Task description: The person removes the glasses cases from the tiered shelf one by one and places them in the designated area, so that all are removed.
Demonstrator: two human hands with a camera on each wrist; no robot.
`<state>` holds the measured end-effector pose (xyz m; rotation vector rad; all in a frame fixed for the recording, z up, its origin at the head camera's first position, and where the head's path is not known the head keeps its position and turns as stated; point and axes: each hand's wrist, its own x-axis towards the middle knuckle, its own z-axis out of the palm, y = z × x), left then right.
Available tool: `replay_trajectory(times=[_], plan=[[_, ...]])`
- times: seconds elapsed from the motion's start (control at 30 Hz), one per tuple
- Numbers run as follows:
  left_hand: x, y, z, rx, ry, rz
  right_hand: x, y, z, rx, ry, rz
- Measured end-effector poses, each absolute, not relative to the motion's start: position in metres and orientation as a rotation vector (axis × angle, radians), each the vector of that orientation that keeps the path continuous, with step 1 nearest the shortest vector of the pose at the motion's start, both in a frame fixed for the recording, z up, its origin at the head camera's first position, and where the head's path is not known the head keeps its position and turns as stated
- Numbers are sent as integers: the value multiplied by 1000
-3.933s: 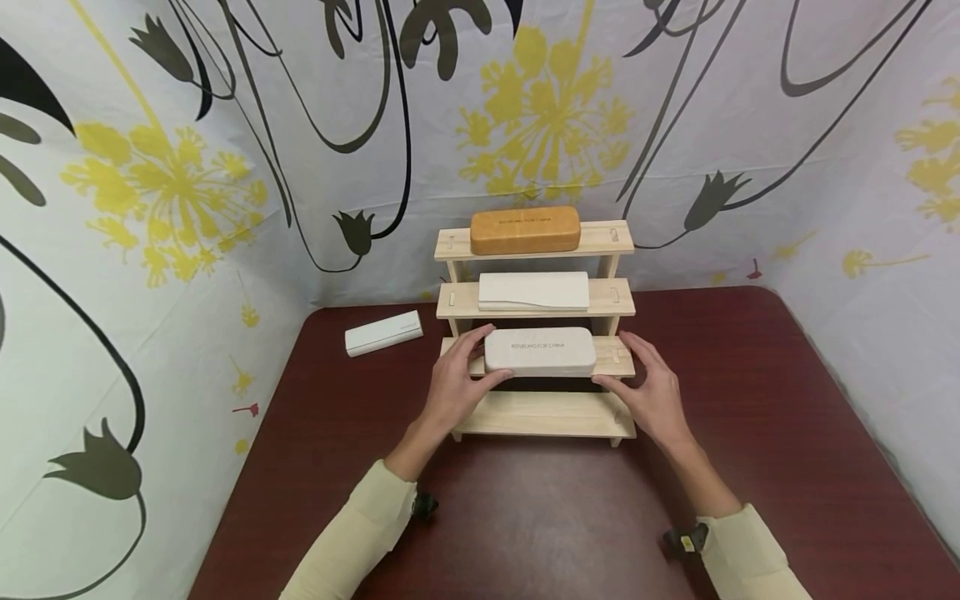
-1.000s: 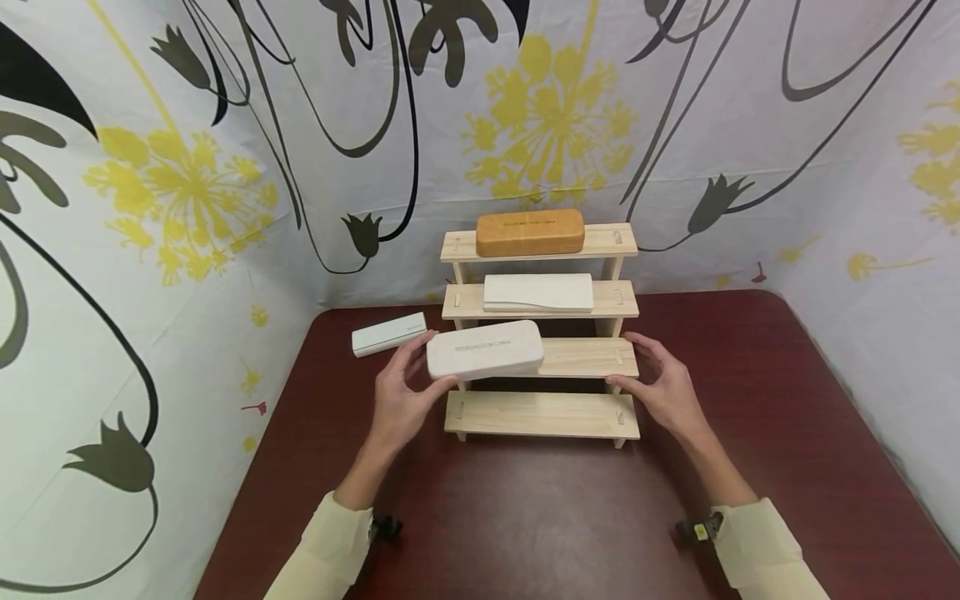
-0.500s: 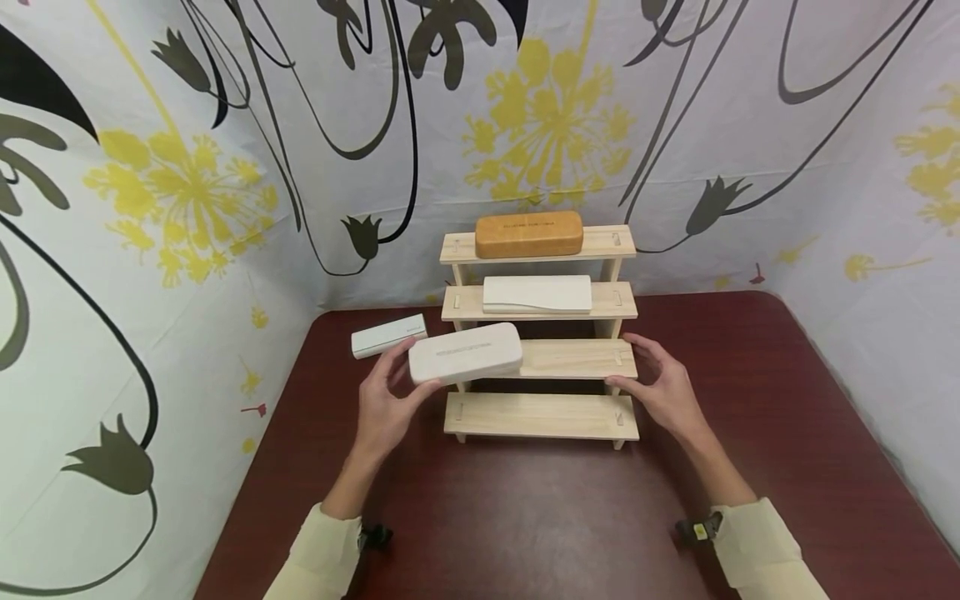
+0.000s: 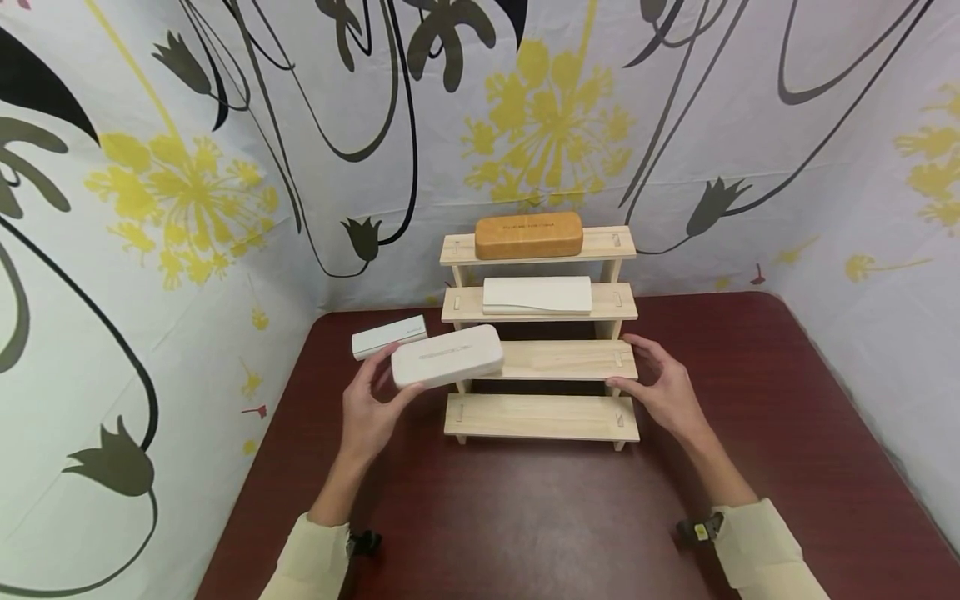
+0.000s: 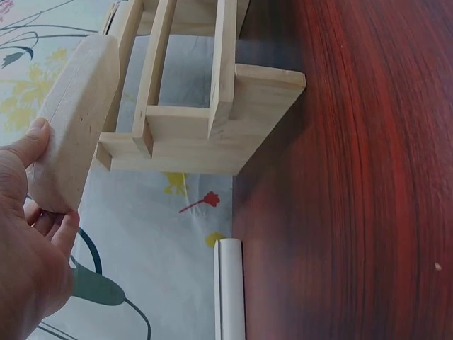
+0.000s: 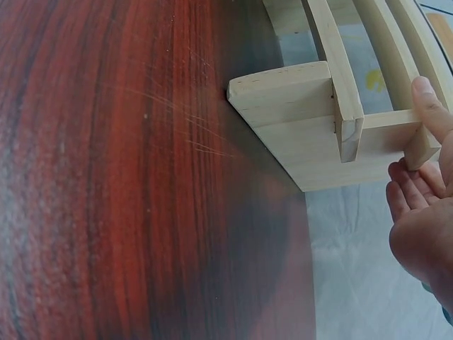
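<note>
My left hand (image 4: pixel 372 408) holds a white glasses case (image 4: pixel 448 355) by its left end, thumb in front and fingers behind. The case is tilted, its right end higher, and overlaps the left part of the tiered wooden rack (image 4: pixel 567 360) in the head view. In the left wrist view the thumb presses the long side of the case (image 5: pixel 76 120), clear of the rack. My right hand (image 4: pixel 663 385) grips the right end of the rack's second shelf from the bottom. The right wrist view shows its thumb on the shelf edge and fingers curled at the end.
An orange-brown glasses case (image 4: pixel 528 236) lies on the top shelf, and a white flap case (image 4: pixel 537 295) on the shelf below it. Left of the rack, a slim white case (image 4: pixel 389 335) rests on the dark red table (image 4: pixel 525 517). Patterned cloth walls (image 4: pixel 420 167) stand around the table.
The white glasses case has left the second shelf from the bottom, moving left and tilting in my left hand. My right hand stays at the rack's right end.
</note>
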<state>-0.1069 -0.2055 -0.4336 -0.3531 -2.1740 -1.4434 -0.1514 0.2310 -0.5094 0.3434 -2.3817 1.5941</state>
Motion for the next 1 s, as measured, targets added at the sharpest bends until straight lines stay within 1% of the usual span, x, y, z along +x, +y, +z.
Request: replay_trajectory(times=[0.33, 0.67, 1.0], plan=[[-105, -217, -436, -353, -2140, -1460, -153, 231, -510, 363, -2358, 1614], [-102, -225, -439, -305, -2136, -1464, -136, 219, -478, 369, -2376, 1586], [-101, -235, -440, -288, -2129, -1425, -136, 219, -475, 342, -2409, 1549]])
